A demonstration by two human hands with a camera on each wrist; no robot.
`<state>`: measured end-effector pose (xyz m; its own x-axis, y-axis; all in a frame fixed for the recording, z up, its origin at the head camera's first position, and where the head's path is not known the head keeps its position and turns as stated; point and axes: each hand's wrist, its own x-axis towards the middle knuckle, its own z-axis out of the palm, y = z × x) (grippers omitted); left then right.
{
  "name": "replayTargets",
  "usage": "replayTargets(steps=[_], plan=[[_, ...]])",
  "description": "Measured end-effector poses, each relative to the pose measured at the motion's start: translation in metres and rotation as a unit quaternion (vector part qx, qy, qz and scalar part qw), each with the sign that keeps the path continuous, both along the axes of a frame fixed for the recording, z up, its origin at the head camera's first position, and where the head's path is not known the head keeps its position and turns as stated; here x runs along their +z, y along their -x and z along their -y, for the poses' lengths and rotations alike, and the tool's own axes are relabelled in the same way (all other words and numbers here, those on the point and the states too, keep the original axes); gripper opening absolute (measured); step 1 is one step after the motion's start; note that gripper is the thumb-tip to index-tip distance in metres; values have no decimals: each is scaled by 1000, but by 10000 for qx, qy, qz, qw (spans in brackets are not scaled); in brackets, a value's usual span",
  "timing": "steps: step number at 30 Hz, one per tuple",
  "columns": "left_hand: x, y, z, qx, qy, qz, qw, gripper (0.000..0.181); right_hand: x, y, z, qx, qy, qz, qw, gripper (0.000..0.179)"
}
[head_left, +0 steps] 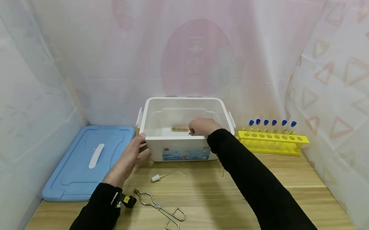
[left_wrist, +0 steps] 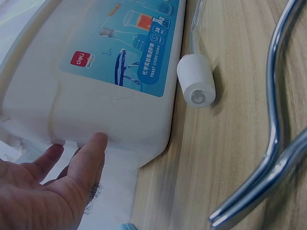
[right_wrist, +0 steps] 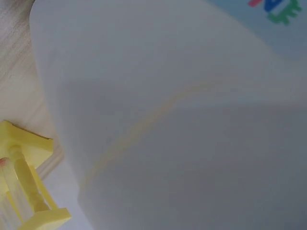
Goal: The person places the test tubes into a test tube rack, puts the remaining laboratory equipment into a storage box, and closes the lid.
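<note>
A white plastic storage box [head_left: 165, 146] with a picture label stands at the back of the table. Extended fingers of my left hand [head_left: 127, 159] touch its left end; the left wrist view shows the fingertips [left_wrist: 100, 139] against the wall. My right hand [head_left: 204, 127] reaches over the front rim into the box, its fingers bent downward and partly hidden. Beside that hand, inside the box, lies a thin tan object [head_left: 180, 128]; I cannot tell whether the fingers hold anything. Only the box's outer wall [right_wrist: 168, 57] and the rack beyond fill the right wrist view.
Crucible tongs [head_left: 160, 208] and a white stopper [head_left: 155, 178] with a bent glass tube lie in front of the box. The blue lid [head_left: 68, 170] lies at left. At right stands a yellow rack [head_left: 270, 142] with several blue-capped test tubes [head_left: 274, 122].
</note>
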<state>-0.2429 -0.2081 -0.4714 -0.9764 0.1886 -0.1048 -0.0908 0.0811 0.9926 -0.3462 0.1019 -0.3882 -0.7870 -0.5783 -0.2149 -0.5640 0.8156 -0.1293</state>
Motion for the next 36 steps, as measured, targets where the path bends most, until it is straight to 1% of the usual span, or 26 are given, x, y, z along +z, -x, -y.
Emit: replayTargets(steps=[5,10,13,19,21,25,30,36], plan=[[1,0,1,-8,20,-16,10000,89,3,1,3,-141,-26,115,9998,51],[1,-1,0,-6,23,-34,10000,89,2,4,3,-137,-12,118,9998,51],[1,0,0,-10,32,-48,10000,90,1,6,2,-151,58,39,9999,43],[0,0,-1,-31,43,-64,10000,90,-3,9,2,-285,321,-149,9990,18],[-1,0,-1,-24,55,-57,10000,90,-4,10,3,-281,435,-238,9984,15],[-1,0,0,13,49,-30,10000,91,-6,12,5,-221,659,-424,9967,14],[-2,0,1,33,34,-7,10000,91,-7,16,10,-106,745,-896,9931,22],[-2,-1,2,45,-7,-20,10000,92,-4,17,14,-251,983,-1375,9853,32]])
